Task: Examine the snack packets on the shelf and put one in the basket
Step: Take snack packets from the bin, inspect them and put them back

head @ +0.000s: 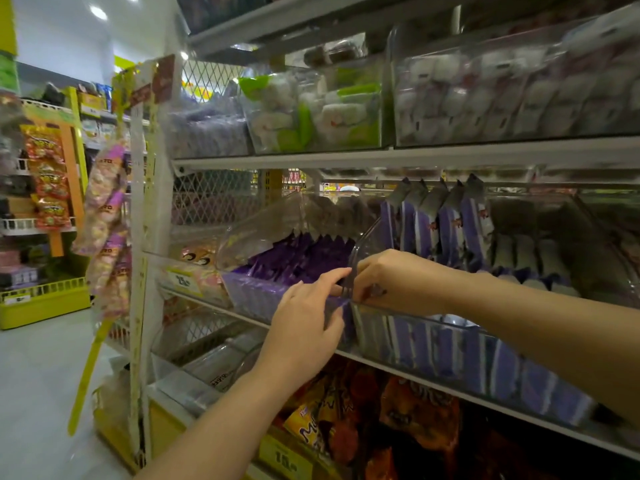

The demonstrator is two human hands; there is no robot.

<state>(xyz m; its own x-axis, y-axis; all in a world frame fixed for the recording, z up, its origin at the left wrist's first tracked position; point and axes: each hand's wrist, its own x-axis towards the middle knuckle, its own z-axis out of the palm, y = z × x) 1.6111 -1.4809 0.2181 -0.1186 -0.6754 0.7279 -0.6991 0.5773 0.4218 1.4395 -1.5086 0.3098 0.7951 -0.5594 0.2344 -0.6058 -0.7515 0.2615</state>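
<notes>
My left hand [304, 323] and right hand [391, 282] meet at the front of the middle shelf [433, 375], one on each side of a clear divider [360, 251] between two clear bins. The purple packet [341, 308] I am handling stands at the near right corner of the left bin [242, 237], just beside that divider.

My left fingers [332, 277] are released and nearly straight. They lie against the packet, with the forefinger reaching up to touch the divider's front edge. My left thumb is hidden behind the hand.

My right fingers [363, 289] are curled in tight at the same edge, grasping the top corner of the packet in a pinch, though the spot is blurred.

Behind my left hand the left bin holds a packed row of dark purple packets [301, 254]. To the right, the next bin holds lavender packets [450, 223] standing upright in a row. A yellow price tag [181, 280] sits on the shelf front to the left of the purple row.

On the shelf above, clear bins hold white-and-green packets [311, 109] and, further right, white packets [485, 98]. On the shelf below, near me, lie orange packets [408, 403]. A strip of pink snack bags [107, 216] hangs at the left end of the rack.
</notes>
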